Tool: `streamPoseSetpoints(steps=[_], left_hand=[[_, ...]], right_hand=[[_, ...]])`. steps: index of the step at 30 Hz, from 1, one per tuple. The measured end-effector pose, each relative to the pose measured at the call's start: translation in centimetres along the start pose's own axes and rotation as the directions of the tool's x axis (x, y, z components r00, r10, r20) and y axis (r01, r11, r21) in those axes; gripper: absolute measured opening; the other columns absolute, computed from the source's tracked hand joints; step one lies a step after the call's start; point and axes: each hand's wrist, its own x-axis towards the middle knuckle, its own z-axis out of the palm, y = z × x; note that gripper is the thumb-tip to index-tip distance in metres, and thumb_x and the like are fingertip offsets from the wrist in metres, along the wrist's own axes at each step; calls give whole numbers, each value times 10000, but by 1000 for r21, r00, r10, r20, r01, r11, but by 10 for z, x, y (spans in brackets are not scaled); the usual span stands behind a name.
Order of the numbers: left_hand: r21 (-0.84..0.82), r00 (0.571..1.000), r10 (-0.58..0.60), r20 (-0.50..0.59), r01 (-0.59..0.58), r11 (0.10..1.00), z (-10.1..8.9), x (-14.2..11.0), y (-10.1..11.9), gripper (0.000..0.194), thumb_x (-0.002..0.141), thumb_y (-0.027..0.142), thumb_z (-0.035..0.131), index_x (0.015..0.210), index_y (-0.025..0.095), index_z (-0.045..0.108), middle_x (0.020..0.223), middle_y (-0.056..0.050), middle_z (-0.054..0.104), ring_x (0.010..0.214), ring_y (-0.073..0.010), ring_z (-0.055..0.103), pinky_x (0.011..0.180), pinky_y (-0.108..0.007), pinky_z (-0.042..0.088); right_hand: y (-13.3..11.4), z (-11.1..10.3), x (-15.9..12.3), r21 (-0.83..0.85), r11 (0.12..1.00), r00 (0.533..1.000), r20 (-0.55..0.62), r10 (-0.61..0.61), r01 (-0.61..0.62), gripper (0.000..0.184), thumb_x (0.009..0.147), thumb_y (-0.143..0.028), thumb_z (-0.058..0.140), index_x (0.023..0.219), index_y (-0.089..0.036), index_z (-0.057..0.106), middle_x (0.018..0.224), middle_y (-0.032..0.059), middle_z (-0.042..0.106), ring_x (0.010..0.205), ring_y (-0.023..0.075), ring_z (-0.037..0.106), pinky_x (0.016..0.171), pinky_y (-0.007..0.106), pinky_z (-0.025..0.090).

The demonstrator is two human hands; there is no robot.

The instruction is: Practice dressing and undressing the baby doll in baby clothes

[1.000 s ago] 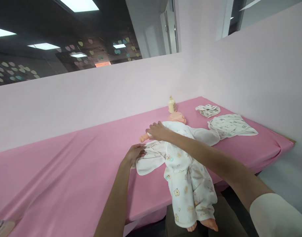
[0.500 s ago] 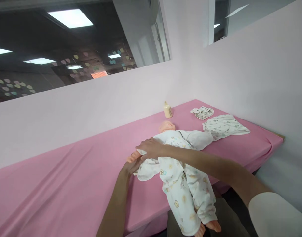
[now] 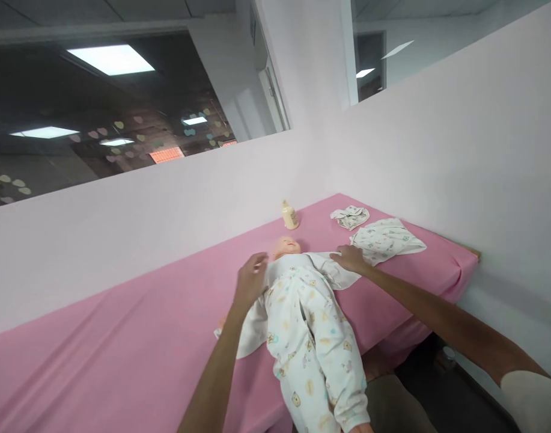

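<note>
A baby doll (image 3: 286, 245) lies on its back, in a white top and patterned trousers (image 3: 309, 325). My right hand (image 3: 351, 258) has its fingers closed on the white sleeve (image 3: 331, 267) that stretches out to the right; the doll's hand on that side is hidden. My left hand (image 3: 252, 279) hovers beside the doll's chest and neck, fingers loosely bent and apart, nothing seen in them. Below my left forearm spreads the other sleeve (image 3: 252, 334), with a little of the doll's hand showing at its end.
Pink cloth (image 3: 135, 349) covers the table. Beyond the doll's head stands a cream-coloured bottle (image 3: 290, 215) against the wall. At the back right are a small patterned cloth item (image 3: 350, 217) and a larger folded patterned cloth (image 3: 387, 236). White walls with windows rise behind.
Both hands have left the doll's left-side sleeve and hand. My right hand has crossed to the right-side sleeve; my left hand has risen toward the doll's chest. The view has shifted.
</note>
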Motion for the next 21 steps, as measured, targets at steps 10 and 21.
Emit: streamPoseSetpoints(steps=[10,21], left_hand=[[412,744,55,666,-428,805,96,53,57,374,777,261,545,1135,163,594,1218,-108,625,1092,-249,590,911,-326,456],[492,742,18,670,-462,738,92,57,54,522,756,168,513,1278,177,529,1319,-122,568,1207,-283,528,967,-364,416]], right_hand=[[13,-16,18,29,999,989,-145,-17,21,273,943,-231,307,860,-155,555,854,73,633,765,172,554,622,272,302],[49,-23,17,66,993,989,-102,107,-101,364,963,-288,253,753,-169,524,772,60,597,674,152,513,578,255,275]])
